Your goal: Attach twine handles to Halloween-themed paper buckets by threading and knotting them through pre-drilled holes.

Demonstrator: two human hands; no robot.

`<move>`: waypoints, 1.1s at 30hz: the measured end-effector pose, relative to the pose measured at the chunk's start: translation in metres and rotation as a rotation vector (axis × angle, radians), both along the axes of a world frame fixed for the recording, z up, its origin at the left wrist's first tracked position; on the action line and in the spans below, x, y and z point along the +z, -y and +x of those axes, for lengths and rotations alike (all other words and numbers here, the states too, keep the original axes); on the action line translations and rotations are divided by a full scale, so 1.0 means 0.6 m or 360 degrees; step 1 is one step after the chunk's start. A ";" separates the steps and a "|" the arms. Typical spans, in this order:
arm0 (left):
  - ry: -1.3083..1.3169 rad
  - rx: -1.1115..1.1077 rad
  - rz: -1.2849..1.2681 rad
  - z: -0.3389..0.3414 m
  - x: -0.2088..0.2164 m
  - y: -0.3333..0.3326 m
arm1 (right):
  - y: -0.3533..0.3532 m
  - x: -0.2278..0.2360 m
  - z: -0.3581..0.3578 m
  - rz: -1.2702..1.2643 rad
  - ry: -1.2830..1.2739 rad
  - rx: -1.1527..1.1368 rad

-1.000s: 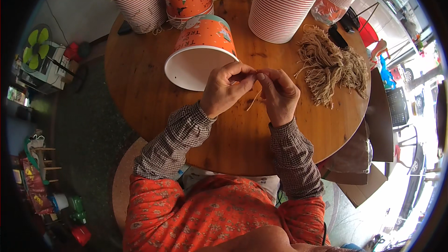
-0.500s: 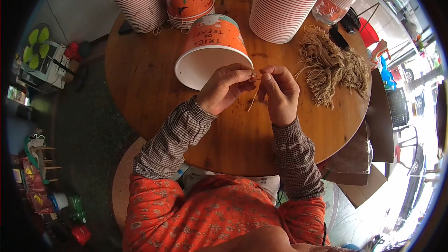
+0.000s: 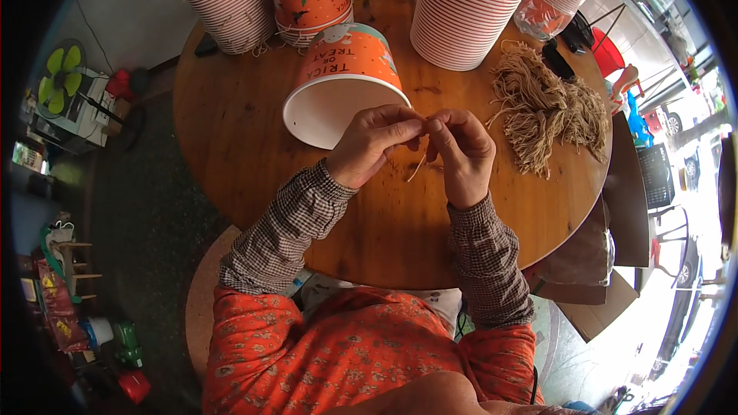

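- Orange bucket [image 3: 355, 58] lies tipped on the bench [image 3: 377, 234]!
- Left hand [image 3: 370, 144] and right hand [image 3: 464, 155] pinch thin cord [image 3: 416, 171] just beside the bucket's mouth!
- Bucket looks light, stiffish, dentable: I'd take the rim. Cord seems soft, limp; pinch it close.

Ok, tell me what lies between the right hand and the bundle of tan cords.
In the head view, just wooden tabletop shows between the right hand and the bundle of tan cords.
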State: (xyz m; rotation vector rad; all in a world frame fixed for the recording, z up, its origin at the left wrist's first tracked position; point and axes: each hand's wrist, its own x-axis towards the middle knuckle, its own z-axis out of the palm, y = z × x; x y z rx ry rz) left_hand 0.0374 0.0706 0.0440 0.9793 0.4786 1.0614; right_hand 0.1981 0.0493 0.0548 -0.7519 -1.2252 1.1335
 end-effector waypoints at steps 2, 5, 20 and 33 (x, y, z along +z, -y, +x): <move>-0.0015 -0.0015 0.0019 0.002 0.001 0.000 | -0.004 -0.004 0.002 -0.0024 -0.0051 0.0010; -0.0106 -0.0004 0.0104 0.003 0.002 0.001 | -0.006 -0.004 0.002 -0.0063 -0.0130 0.0032; -0.0112 0.0087 -0.0073 0.003 0.008 0.004 | -0.003 -0.003 -0.001 -0.0130 -0.0140 0.0048; -0.0103 -0.0022 0.0058 0.002 0.006 0.002 | -0.007 -0.007 -0.001 -0.0210 -0.0244 -0.0038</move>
